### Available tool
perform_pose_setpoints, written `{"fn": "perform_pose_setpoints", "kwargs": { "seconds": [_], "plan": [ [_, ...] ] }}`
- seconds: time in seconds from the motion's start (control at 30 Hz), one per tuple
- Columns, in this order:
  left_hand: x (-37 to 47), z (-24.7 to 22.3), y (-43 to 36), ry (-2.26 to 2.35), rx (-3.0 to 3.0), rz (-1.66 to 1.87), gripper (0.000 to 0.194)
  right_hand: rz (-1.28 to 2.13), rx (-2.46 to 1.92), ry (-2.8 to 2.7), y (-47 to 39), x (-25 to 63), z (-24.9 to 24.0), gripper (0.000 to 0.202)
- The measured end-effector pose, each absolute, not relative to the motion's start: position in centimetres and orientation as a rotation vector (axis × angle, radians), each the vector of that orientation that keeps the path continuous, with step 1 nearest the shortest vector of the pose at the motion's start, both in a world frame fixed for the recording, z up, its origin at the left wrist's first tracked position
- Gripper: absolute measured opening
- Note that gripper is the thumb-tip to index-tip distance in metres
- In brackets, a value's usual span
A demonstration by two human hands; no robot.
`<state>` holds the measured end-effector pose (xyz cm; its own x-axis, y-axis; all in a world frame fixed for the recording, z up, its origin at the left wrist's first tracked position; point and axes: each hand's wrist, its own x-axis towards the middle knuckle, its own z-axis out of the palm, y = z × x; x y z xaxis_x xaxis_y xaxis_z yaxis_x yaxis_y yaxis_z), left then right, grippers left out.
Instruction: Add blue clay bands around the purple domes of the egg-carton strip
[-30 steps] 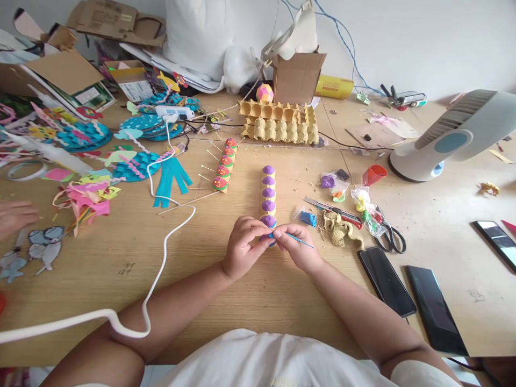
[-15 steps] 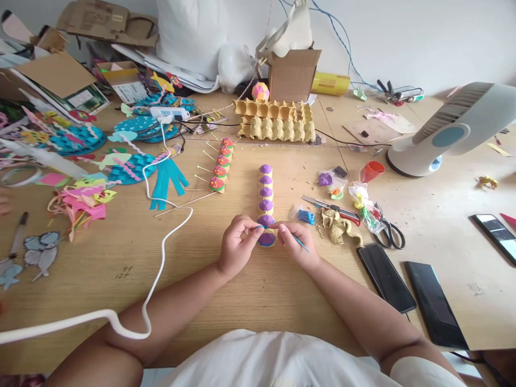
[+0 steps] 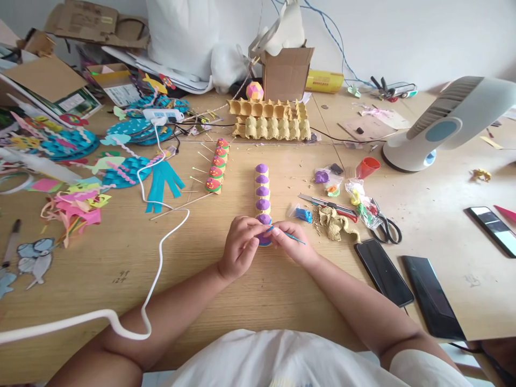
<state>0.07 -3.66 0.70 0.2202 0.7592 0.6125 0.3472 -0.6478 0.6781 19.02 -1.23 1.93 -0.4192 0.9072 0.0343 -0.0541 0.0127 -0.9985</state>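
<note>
Matt clay-like domes [image 3: 262, 192], wooden tabletop [image 3: 258, 295]

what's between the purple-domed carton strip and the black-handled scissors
At the strip, the right hand; then a blue packet, crumpled tan lump, red-handled utility knife and clear bag of colourful pieces, all in the head view.

A craft workshop, it seems: the bench [image 3: 193, 258] carries egg cartons [image 3: 278, 128], paper scraps [image 3: 78, 207], scissors [image 3: 387, 221], a knife [image 3: 328, 205] and a purple-capped strip [image 3: 262, 192], with a box [image 3: 287, 74] near the wall [image 3: 403, 37].
</note>
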Motion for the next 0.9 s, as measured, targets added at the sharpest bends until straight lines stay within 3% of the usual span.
{"fn": "perform_pose_setpoints", "kwargs": {
  "seconds": [0.43, 0.8, 0.9],
  "plan": [
    [0.0, 0.3, -3.7, 0.951, 1.930, 1.366, 0.051, 1.681, -0.872, -1.334, -1.3, 18.8, 2.4, 0.041],
    [0.5, -0.4, -3.6, 0.944, 1.681, 1.422, 0.055, 1.675, -0.852, -1.385, -1.5, 18.8, 2.7, 0.046],
    [0.5, -0.5, -3.7, 0.964, 1.668, 1.369, 0.063, 1.663, -0.868, -1.420, -1.5, 18.8, 2.7, 0.047]
  ]
}}
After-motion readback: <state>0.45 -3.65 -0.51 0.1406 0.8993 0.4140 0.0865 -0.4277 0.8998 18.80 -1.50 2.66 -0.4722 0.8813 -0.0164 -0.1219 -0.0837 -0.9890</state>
